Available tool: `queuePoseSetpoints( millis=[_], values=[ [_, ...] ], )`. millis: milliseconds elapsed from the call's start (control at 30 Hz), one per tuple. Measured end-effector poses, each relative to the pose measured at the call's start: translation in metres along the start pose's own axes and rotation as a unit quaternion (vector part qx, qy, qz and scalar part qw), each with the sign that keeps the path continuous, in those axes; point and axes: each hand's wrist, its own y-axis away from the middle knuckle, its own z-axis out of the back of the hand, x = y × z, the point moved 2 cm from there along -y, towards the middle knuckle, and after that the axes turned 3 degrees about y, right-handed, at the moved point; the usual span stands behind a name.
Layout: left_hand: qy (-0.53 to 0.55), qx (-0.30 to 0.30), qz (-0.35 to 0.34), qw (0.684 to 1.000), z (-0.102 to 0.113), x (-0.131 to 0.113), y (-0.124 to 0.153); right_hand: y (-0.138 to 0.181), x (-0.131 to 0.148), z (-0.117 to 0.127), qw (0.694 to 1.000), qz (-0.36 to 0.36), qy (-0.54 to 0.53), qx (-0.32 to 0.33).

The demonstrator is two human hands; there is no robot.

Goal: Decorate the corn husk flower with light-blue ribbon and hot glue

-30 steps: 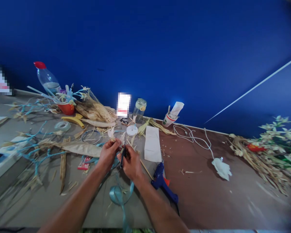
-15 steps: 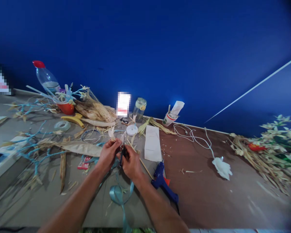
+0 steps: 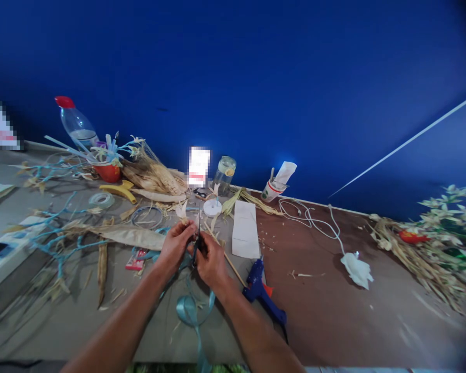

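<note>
Deep blue wall fills the upper half of the head view, and below it runs a cluttered surface (image 3: 334, 311), grey on one side and brown on the other.

Little has changed over the last second: both hands stay pressed together at the same spot just in front of the white paper strip (image 3: 245, 229), with only a slight shift of the whole view. The work is holding in one place, a fine snip or trim by the look of it, rather than moving on.

The left hand (image 3: 174, 246) is pinched shut on a small pale bit of dried husk (image 3: 183, 211) that sticks up above its fingertips. The right hand (image 3: 210, 262) is closed around the handles of dark scissors (image 3: 197, 239), whose blades point up between the two hands; whether the blades are apart or together is too small to tell. A pale blue ribbon (image 3: 190, 310) loops on the surface just below the hands, nearer the person than the paper strip.

A blue glue gun (image 3: 262, 295) lies just below that paper strip, a white cable (image 3: 314, 220) trails off to its far side, and a heap of dried husks (image 3: 151, 176) sits beyond it toward the wall.
</note>
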Motion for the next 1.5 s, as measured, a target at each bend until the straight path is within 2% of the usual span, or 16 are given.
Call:
queuePoseSetpoints(
  millis=[100, 200, 367, 500, 800, 1033, 1500],
  values=[
    [-0.029, 0.013, -0.036, 0.999, 0.002, -0.001, -0.002, 0.0, 0.001, 0.0, 1.0, 0.005, -0.002, 0.002],
    [-0.051, -0.003, -0.063, 0.997, 0.005, -0.001, -0.006, 0.001, 0.001, 0.0, 1.0, -0.004, 0.001, 0.004],
    [-0.052, -0.05, -0.055, 0.996, 0.009, -0.001, -0.008, 0.003, 0.001, -0.002, 1.0, 0.005, 0.019, 0.022],
    [-0.027, -0.071, -0.046, 0.996, 0.005, -0.004, -0.004, 0.004, 0.001, -0.002, 1.0, 0.018, 0.019, 0.011],
    [-0.061, -0.113, -0.08, 0.988, 0.002, -0.009, -0.003, 0.006, 0.002, -0.004, 0.998, 0.014, 0.053, 0.014],
    [-0.062, -0.079, -0.055, 0.993, -0.004, -0.01, 0.004, 0.006, 0.0, -0.005, 0.998, 0.015, 0.066, 0.014],
    [-0.061, -0.089, -0.034, 0.994, -0.005, -0.011, 0.007, 0.006, -0.004, -0.007, 0.997, 0.042, 0.058, 0.009]
  ],
)
